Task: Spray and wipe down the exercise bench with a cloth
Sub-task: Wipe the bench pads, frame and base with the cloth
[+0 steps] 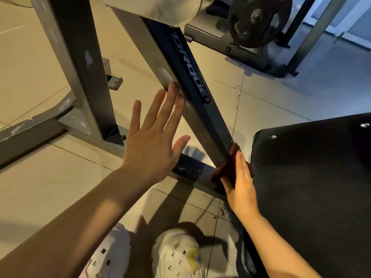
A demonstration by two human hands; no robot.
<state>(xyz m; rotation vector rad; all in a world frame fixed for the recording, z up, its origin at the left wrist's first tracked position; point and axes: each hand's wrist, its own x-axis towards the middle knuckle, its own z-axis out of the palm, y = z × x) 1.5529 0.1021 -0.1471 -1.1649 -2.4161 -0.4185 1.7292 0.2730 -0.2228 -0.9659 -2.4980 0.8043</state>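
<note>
- Slanted frame bar point(192, 93) reads "TORQUE", first letter partly hidden.
- Right hand point(242, 183), fingers straight, presses dark red cloth point(222, 171) against the bar's foot.
- Left hand point(154, 137) spread flat, fingertips touching the bar higher up.

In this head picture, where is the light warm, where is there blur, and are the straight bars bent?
Head view: warm yellow light on the floor tiles, cooler blue at upper right; left hand fingertips slightly motion-blurred on the slanted frame bar; hard arm shadows near the shoes; wide-angle lens bows the frame.

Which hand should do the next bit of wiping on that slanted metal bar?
Probably the right hand: it already presses the dark red cloth against the slanted bar. The left hand is open, no cloth.
</note>
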